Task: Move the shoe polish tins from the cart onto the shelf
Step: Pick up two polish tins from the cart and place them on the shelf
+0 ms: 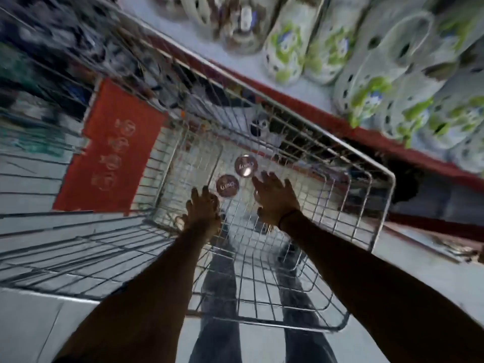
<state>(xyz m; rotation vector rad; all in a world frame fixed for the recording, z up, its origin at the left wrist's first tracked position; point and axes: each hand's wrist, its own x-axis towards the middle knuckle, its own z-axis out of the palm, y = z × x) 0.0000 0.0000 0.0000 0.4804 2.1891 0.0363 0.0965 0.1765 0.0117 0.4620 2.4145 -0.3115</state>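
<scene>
Two round brown shoe polish tins lie flat on the wire floor of the cart [377, 205], one [227, 185] nearer me and one [245, 165] just beyond it. My right hand [275, 199] hovers inside the cart with its fingers spread, fingertips just right of the farther tin, holding nothing. My left hand [203, 210] is also inside the cart, just below and left of the nearer tin. Its fingers curl down over a blurred brown round shape; whether it grips anything is unclear. The shelf [301, 106] with a red front edge runs along the upper right.
White and green clogs [285, 48] fill the shelf above the cart. A red panel [117, 150] hangs on the cart's left end. A dark round object [259, 124] sits beyond the cart's far wall. My legs show through the wire floor. The frame is motion-blurred.
</scene>
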